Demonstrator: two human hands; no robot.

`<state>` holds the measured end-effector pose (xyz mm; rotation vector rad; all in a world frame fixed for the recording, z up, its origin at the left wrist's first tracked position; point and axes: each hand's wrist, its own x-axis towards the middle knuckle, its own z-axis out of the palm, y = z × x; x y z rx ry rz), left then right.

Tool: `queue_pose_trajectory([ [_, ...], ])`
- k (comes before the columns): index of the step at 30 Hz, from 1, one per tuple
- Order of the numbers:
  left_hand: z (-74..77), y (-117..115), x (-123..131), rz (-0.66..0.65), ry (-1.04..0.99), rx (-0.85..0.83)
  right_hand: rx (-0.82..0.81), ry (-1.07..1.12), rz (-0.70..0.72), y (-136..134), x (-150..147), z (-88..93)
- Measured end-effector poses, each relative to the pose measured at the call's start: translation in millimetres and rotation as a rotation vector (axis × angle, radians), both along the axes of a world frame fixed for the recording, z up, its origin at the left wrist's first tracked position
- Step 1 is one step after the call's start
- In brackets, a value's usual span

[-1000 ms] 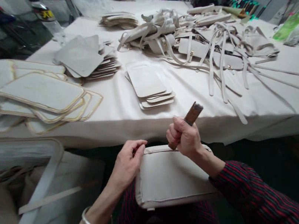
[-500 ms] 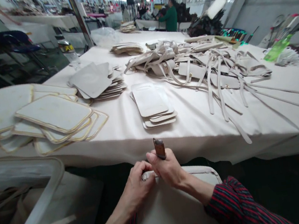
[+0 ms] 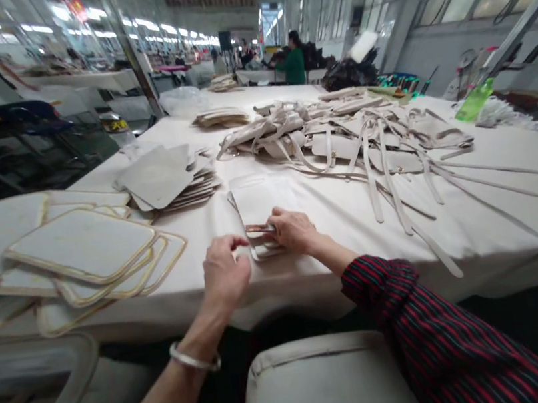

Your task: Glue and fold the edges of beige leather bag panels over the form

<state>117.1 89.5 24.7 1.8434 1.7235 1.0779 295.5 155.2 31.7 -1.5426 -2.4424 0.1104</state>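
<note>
My right hand (image 3: 296, 230) is closed around a small tool with a brown handle and some metal (image 3: 259, 228); its exact kind I cannot make out. That hand is over the near end of a small stack of pale rounded panels (image 3: 255, 197) on the table, hiding part of it. Just left of the stack, my left hand (image 3: 227, 268) hovers with loosely bent fingers, thumb and forefinger apart, holding nothing visible. Below the table edge, a cream bag-like piece with rounded corners (image 3: 327, 388) rests at my lap, untouched by either hand.
Yellow-edged panels (image 3: 83, 246) lie heaped on the left, near another pile of pale pieces (image 3: 159, 177). Strapped cream bag parts (image 3: 341, 140) spread over the right side of the cloth-covered table (image 3: 355, 236). A bin (image 3: 70, 393) stands lower left. A person in green (image 3: 294, 65) is far back.
Both hands have left the cream piece at my lap and moved up to the small panel stack. The brown-handled tool went along in my right hand, now pointing left. My view has tilted upward.
</note>
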Motion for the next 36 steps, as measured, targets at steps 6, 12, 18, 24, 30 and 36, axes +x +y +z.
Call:
queue_pose_trajectory([
  [6, -13.5, 54, 6, -0.017, 0.003, -0.013, -0.043, 0.019, 0.053, 9, -4, -10.4],
  [12, -21.8, 54, 35, 0.057, -0.059, 0.087, 0.029, 0.135, -0.089, 24, -1, -17.7],
  [18, -29.5, 46, 57, -0.373, 0.218, 0.027, 0.203, 0.523, -0.269, 30, 19, 2.2],
  [24, -21.6, 52, 50, -0.429, 0.098, -0.053, 0.38, 0.908, -0.077, -63, 65, 90.2],
  [30, 12.4, -4, 28, -0.489, -0.328, -0.111, 0.283, 1.367, -0.211, -184, 101, 101.7],
  [36, 7.5, -91, -7, -0.121, -0.688, -0.594, -0.278, 1.629, -0.41, -239, 119, 26.7],
])
